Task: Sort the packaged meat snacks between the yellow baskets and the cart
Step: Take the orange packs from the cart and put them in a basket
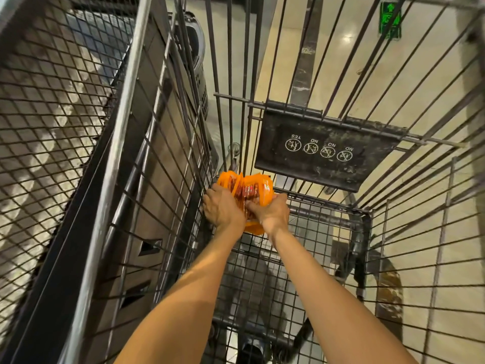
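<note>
Two hands — left hand (223,209), right hand (273,214) — clutch orange plastic snack packets (253,187) low in the grey wire cart (326,218), fingers curled tight; sorting seems barely begun.

Shop floor. You stand over a wire cart (123,127), its seat flap (325,153) at 2 o'clock bearing YES/NO pictograms; mesh racking (52,114) at 9 o'clock, glossy tiles (367,53) beyond.

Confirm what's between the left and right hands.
A bunch of orange snack packets, gripped by the left hand and the right hand from either side. The head view shows it.
</note>
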Tool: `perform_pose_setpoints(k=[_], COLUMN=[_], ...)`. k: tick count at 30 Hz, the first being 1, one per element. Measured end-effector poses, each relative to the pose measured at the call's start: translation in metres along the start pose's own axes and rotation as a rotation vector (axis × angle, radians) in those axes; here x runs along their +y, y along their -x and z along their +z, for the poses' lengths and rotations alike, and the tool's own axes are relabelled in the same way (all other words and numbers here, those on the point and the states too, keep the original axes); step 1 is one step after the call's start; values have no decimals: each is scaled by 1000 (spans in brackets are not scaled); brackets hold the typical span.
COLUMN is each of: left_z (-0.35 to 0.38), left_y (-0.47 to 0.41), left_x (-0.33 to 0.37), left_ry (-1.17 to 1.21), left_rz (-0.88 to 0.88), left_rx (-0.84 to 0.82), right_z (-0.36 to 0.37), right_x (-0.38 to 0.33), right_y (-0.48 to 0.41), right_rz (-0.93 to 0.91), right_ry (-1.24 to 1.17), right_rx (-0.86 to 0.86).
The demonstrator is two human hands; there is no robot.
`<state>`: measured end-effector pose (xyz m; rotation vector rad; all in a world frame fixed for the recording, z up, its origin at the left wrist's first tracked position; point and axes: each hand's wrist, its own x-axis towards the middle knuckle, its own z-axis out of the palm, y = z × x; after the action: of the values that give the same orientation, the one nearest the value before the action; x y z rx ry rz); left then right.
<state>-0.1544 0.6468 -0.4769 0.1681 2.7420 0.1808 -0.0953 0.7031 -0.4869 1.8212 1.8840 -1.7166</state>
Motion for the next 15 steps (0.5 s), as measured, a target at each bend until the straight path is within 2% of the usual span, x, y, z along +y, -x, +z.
perform_pose_setpoints(k=[6,10,15], left_z=[2,1,-5], left_y=[-11,-12,-6], left_x=[-1,0,1], left_ry=[171,308,459], left_rz=[0,-38,-75], left_rx=[-133,-122,-149], right_z=[4,7,-3], right_x=[0,-2,-5], right_y=[-4,-7,2], right_rz=[-32,64,23], right_ry=[-93,-88,-219], right_rx=[-76,-64,-97])
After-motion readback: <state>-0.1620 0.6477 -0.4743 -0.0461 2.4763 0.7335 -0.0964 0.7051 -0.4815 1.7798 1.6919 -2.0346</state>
